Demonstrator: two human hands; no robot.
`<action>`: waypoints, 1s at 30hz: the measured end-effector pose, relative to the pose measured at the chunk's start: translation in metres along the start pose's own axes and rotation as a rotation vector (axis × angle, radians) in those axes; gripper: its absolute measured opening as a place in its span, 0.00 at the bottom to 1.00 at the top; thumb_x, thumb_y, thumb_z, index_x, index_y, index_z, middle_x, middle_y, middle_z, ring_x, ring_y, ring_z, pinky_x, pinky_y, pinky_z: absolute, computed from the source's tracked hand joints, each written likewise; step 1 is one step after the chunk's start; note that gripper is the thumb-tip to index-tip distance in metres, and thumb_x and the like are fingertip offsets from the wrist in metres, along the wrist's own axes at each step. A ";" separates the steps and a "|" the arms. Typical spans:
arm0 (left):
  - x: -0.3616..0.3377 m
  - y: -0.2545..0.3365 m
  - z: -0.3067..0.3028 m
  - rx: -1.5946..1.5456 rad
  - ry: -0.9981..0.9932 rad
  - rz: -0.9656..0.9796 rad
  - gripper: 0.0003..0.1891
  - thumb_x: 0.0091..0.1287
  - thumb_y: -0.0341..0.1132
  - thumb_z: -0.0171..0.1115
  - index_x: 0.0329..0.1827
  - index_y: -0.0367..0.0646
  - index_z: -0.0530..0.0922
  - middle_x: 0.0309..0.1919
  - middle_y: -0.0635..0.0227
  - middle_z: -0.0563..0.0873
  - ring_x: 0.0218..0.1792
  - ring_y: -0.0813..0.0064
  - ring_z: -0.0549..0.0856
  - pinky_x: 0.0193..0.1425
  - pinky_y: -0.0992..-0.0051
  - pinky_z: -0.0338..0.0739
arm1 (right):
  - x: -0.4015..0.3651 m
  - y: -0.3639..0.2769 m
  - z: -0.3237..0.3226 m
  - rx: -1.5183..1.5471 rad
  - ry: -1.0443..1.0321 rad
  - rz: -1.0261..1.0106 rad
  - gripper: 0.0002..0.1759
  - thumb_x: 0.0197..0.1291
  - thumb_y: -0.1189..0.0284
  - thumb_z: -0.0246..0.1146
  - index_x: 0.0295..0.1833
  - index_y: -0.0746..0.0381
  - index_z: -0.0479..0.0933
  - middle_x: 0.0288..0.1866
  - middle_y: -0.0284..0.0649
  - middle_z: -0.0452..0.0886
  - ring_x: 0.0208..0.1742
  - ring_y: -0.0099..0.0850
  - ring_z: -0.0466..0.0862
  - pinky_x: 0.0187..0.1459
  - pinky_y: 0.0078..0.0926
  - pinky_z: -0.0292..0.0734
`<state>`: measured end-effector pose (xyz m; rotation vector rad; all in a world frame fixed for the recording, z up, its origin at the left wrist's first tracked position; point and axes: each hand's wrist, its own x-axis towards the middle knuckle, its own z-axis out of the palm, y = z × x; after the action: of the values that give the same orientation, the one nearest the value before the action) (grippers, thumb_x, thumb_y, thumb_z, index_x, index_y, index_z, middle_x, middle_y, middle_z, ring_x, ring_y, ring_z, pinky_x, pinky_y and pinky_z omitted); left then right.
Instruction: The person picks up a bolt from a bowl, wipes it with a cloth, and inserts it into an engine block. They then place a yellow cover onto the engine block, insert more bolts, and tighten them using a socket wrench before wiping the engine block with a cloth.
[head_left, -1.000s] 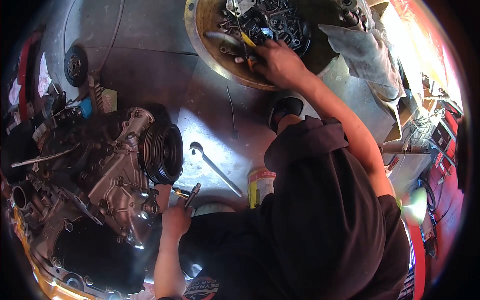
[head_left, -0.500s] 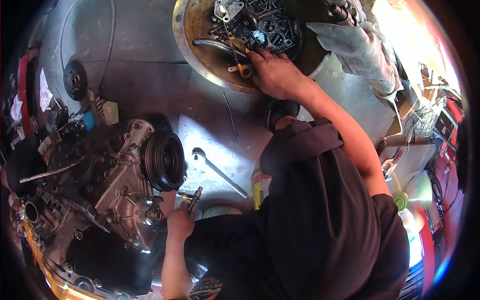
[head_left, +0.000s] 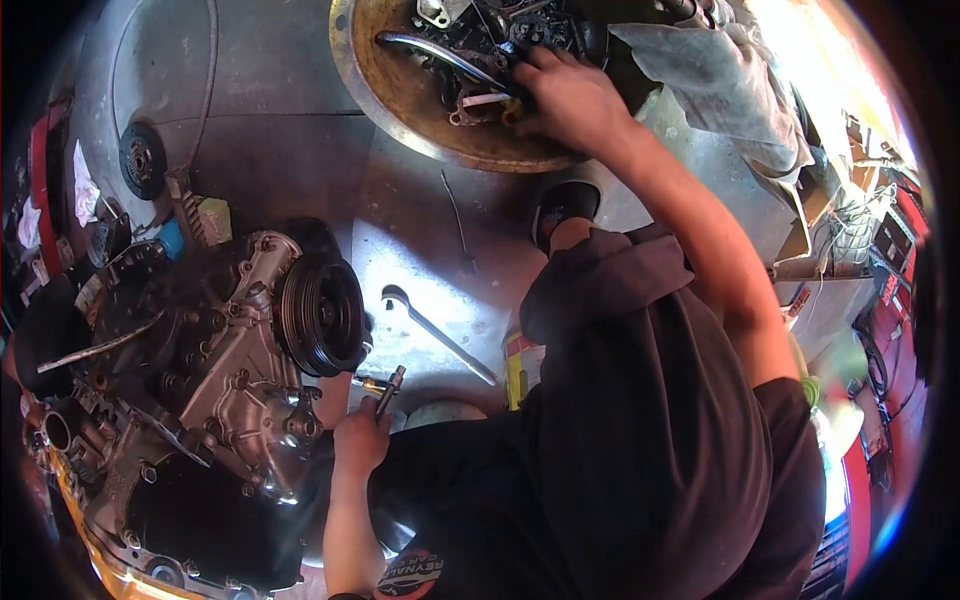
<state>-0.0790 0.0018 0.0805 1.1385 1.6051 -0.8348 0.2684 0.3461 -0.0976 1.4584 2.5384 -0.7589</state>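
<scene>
My left hand (head_left: 362, 440) is closed around a short chrome socket extension bar (head_left: 391, 388), its wider end pointing up. Just left of this hand stands a large engine (head_left: 225, 390) with a black ribbed crankshaft pulley (head_left: 322, 314). My right hand (head_left: 578, 103) reaches into a round metal basin (head_left: 385, 120) heaped with dark, oily parts. Its fingers curl down among them, and what they grip is hidden. A bit of yellow shows by the thumb. Near these fingers lie a curved metal tube (head_left: 440, 50) and a small bracket (head_left: 468, 108).
A long-handled ratchet (head_left: 438, 338) lies on the floor between the engine and my leg. Beyond it is a thin rod (head_left: 457, 215). A grey cloth (head_left: 715, 90) hangs right of the basin. A black ribbed wheel (head_left: 142, 160) and a hose (head_left: 210, 95) are at left.
My right hand has shifted up and right, deeper into the parts. The orange ring-ended piece beside it is now mostly covered. The left hand keeps its grip; the view has shifted slightly.
</scene>
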 end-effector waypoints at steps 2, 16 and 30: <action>0.000 0.002 -0.001 -0.005 0.003 0.001 0.14 0.67 0.41 0.64 0.44 0.41 0.74 0.29 0.49 0.85 0.35 0.44 0.86 0.39 0.48 0.79 | 0.030 -0.009 -0.008 -0.030 -0.146 0.056 0.27 0.50 0.60 0.73 0.56 0.57 0.80 0.55 0.43 0.79 0.60 0.43 0.79 0.60 0.39 0.76; 0.003 0.002 -0.005 -0.025 -0.006 -0.005 0.15 0.67 0.41 0.65 0.46 0.40 0.74 0.30 0.49 0.86 0.37 0.45 0.86 0.40 0.50 0.79 | 0.088 0.036 -0.041 -0.262 0.227 -0.008 0.14 0.55 0.61 0.66 0.40 0.60 0.83 0.32 0.48 0.86 0.37 0.48 0.88 0.38 0.45 0.82; 0.005 -0.002 -0.003 -0.013 -0.017 -0.029 0.15 0.67 0.42 0.64 0.45 0.41 0.74 0.30 0.48 0.86 0.37 0.44 0.86 0.41 0.49 0.79 | 0.010 -0.023 -0.010 -0.091 -0.025 -0.579 0.12 0.59 0.73 0.57 0.47 0.57 0.80 0.44 0.37 0.83 0.53 0.36 0.82 0.59 0.34 0.72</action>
<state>-0.0821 0.0047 0.0768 1.0978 1.6141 -0.8495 0.2455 0.3494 -0.0839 0.6718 2.9529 -0.6989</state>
